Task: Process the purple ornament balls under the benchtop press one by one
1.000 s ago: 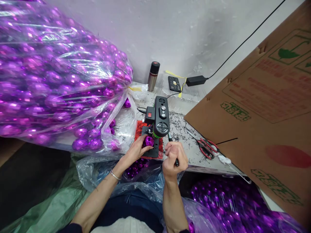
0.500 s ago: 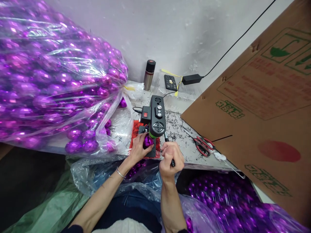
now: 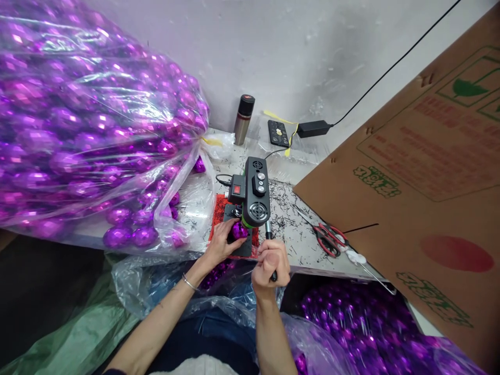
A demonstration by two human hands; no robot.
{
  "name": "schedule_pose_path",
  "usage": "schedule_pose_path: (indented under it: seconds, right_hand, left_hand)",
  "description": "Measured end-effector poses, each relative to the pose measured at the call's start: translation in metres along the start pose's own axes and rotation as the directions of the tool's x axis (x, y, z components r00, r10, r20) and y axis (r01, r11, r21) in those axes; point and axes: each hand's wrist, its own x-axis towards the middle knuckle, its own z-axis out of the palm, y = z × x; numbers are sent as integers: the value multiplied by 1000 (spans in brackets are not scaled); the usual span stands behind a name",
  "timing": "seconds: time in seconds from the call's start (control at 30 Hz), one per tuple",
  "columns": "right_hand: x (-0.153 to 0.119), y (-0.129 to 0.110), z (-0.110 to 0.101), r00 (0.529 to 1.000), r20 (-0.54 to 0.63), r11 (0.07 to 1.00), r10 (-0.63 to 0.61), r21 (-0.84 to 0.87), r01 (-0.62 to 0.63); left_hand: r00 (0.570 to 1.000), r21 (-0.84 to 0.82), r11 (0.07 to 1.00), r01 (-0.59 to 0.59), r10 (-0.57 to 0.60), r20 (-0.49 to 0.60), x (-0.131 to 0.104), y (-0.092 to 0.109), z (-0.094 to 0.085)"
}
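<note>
Clear plastic (image 3: 135, 278) gathers at the lap of a worker, with purple balls (image 3: 216, 274) showing beneath the surface's front edge; a larger heap of balls (image 3: 363, 323) sits low at right. The right hand (image 3: 270, 266) makes a fist around the black-gripped lever (image 3: 268, 232) of a small black machine (image 3: 258, 190). The left hand (image 3: 222, 244) pinches one shiny purple ball (image 3: 239, 230) between thumb and fingers, under the front of the machine's head, above a dark plate (image 3: 245, 249) on a red mat (image 3: 219, 208).

That single ball appears to be mid-step: in place, lever gripped, not yet released. Black bits litter the surface (image 3: 300, 250), suggesting plenty of work done already. Many balls remain in the bulging clear bag (image 3: 97, 125) at left, though which heap is finished and which is waiting cannot be told.

Red-handled scissors (image 3: 330, 237) lie beside a cardboard box (image 3: 414, 172). Farther back, a bottle (image 3: 242, 122) and a power adapter (image 3: 313, 128) stand near the wall.
</note>
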Motion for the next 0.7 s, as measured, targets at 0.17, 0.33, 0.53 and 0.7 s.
schedule_pose_path:
  seconds: [0.17, 0.33, 0.53, 0.7]
  right_hand:
    - [-20, 14, 9, 996, -73, 999, -49, -18, 48]
    - [-27, 22, 13, 994, -98, 997, -49, 53, 54]
    - [-34, 26, 9, 997, -70, 996, -19, 85, 25]
    - [-40, 34, 8, 997, -58, 995, -49, 81, 53]
  left_hand:
    - [1000, 20, 1000, 5, -5, 4, 0, 0, 1]
    - [1000, 19, 1000, -3, 3, -4, 0, 0, 1]
    - [1000, 1, 1000, -14, 14, 3, 0, -1, 1]
    - [1000, -6, 1000, -1, 1, 7, 1, -3, 2]
